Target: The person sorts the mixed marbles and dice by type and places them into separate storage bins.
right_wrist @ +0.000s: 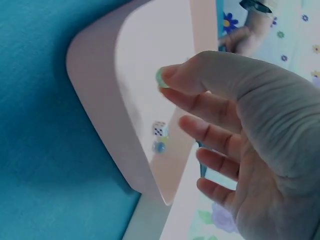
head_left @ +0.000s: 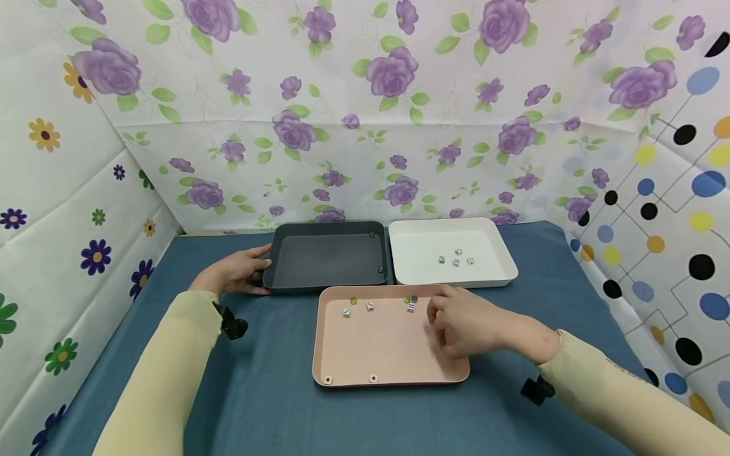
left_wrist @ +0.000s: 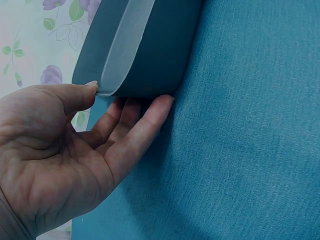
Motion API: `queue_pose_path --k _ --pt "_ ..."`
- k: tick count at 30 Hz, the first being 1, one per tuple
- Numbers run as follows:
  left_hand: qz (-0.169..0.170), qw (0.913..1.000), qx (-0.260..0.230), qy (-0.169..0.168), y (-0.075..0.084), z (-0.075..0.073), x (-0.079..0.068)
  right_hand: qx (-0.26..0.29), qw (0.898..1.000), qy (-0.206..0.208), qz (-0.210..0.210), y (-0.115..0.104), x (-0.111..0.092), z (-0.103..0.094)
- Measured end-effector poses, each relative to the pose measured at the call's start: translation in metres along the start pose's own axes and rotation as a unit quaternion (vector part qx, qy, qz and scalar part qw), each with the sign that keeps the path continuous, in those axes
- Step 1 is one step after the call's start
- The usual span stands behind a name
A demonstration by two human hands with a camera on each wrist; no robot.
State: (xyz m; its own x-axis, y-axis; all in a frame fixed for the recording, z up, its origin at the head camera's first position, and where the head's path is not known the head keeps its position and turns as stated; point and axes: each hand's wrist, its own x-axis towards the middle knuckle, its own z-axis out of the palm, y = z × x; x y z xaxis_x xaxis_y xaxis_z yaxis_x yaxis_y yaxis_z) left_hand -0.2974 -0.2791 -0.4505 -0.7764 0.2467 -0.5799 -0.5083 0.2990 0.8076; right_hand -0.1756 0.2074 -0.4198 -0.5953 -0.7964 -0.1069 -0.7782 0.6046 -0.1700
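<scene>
My left hand (head_left: 242, 269) holds the left end of the dark grey tray (head_left: 325, 253), thumb on the rim and fingers against the outer wall. Over the right part of the pink tray (head_left: 393, 342), my right hand (head_left: 464, 320) pinches a small translucent green bead (right_wrist: 161, 78) between thumb and forefinger; the head view hides this bead. In the pink tray lie several white dice, among them one die (head_left: 410, 307) beside a yellowish bead (head_left: 407, 299) and a bluish bead (head_left: 414, 299). Another yellow bead (head_left: 353, 301) sits near the far rim.
Behind my right hand stands the white tray (head_left: 496, 269) with several dice (head_left: 456, 262). Two small beads, one reddish (head_left: 372, 234) and one green (head_left: 380, 270), lie at the dark tray's right end. Blue cloth (head_left: 256, 392) covers the table; patterned curtains (head_left: 353, 145) surround it.
</scene>
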Motion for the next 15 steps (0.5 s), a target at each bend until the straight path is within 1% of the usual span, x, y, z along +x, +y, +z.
queue_pose_path --k 4,10,15 --pt "0.002 1.0 0.0 -0.001 0.001 0.0 -0.001 0.022 0.999 0.043 0.005 0.006 0.0 -0.004" --pt "0.002 1.0 0.0 -0.001 0.001 0.001 -0.002 0.027 0.991 0.13 -0.023 0.017 0.002 -0.013" --pt "0.0 1.0 0.0 0.0 0.001 0.001 -0.001 0.029 0.984 0.175 -0.021 0.021 0.004 -0.019"
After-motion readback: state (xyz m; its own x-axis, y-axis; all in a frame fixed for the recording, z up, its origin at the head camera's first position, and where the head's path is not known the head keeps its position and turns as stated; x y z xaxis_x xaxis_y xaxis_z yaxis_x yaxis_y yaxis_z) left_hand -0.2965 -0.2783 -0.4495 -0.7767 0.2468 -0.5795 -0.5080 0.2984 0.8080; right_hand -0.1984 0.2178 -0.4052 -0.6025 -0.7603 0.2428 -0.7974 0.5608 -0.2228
